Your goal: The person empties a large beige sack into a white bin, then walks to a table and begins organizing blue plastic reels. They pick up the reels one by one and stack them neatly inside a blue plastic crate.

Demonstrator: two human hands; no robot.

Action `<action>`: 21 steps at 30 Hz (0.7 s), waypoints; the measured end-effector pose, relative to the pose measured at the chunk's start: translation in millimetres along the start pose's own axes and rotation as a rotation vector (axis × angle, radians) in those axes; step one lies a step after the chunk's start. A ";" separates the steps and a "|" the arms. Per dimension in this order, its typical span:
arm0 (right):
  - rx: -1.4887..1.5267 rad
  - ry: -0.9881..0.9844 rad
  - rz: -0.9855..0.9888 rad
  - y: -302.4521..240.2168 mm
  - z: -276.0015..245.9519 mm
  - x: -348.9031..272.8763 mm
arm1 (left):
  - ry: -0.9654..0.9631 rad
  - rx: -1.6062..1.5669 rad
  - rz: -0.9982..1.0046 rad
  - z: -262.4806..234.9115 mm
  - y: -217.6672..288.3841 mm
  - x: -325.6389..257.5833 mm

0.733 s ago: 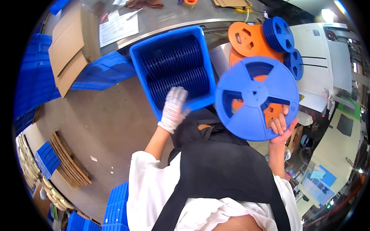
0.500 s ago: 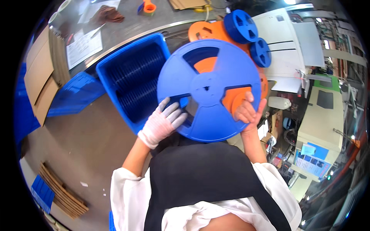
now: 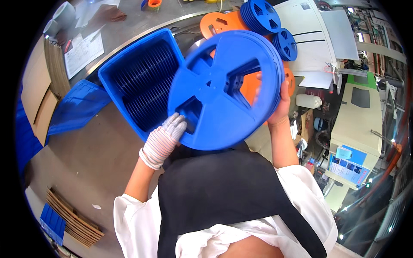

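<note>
Now blue reel tilted more than before, left hand gloved, right hand bare, fingers of both gripping it.

Head-worn fisheye view, aimed downward.
It looks from head height over the wearer's black apron, with the left hand and right hand close below, the metal workbench farther off toward the upper edge, straight edges bowing.
</note>
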State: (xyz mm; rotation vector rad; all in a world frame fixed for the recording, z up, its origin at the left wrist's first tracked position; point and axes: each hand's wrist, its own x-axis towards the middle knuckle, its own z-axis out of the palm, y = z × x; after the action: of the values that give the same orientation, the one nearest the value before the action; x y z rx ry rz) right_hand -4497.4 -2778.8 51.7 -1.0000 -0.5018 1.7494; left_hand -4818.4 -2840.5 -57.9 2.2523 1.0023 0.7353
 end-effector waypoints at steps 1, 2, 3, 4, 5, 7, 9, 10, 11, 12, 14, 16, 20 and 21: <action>0.012 0.022 -0.002 -1.9 -4.2 3.2 | 0.052 -0.123 -0.069 3.6 -4.9 -7.4; 0.024 0.034 0.005 -2.6 -6.8 8.9 | 0.131 -0.252 -0.213 14.3 -12.4 -23.8; -0.076 -0.021 0.002 -4.1 -4.7 11.4 | 0.137 -0.780 -0.434 21.9 -15.6 -40.2; -0.169 -0.051 -0.017 -3.2 -5.7 12.0 | 0.268 -1.301 -0.667 30.7 -19.3 -53.9; -0.243 -0.026 -0.007 0.8 -10.9 9.7 | 0.325 -1.373 -0.543 20.2 -4.8 -48.0; -0.358 0.048 0.001 7.6 -21.0 3.2 | 0.442 -1.729 -0.669 20.1 3.4 -55.6; -0.448 0.138 -0.010 8.3 -16.1 -3.3 | 0.455 -1.793 -0.711 17.9 2.9 -66.8; -0.470 0.155 -0.024 8.1 -14.9 -4.2 | 0.467 -1.797 -0.699 20.2 1.8 -73.9; -0.482 0.159 -0.035 7.3 -16.1 -3.8 | 0.478 -1.802 -0.687 23.7 -0.1 -81.1; -0.431 0.162 -0.023 8.3 -16.0 -2.9 | 0.490 -1.807 -0.674 25.9 -2.0 -87.2; -0.335 0.171 0.007 10.8 -18.9 -2.0 | 0.502 -1.819 -0.632 26.4 -4.9 -96.1; -0.263 0.172 0.033 14.6 -24.7 -4.1 | 0.524 -1.838 -0.620 25.5 -5.7 -102.5; -0.192 0.048 0.037 25.4 -26.9 -4.6 | 0.561 -1.878 -0.643 24.3 -8.5 -111.2; -0.182 0.008 0.038 28.5 -26.5 -3.5 | 0.561 -1.886 -0.646 23.5 -9.4 -114.0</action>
State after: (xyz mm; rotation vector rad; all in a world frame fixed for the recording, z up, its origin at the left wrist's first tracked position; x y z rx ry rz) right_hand -4491.4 -2796.5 17.4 -1.1501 -0.6492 1.7559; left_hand -4872.1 -2930.6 -109.2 0.0962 0.5745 1.1923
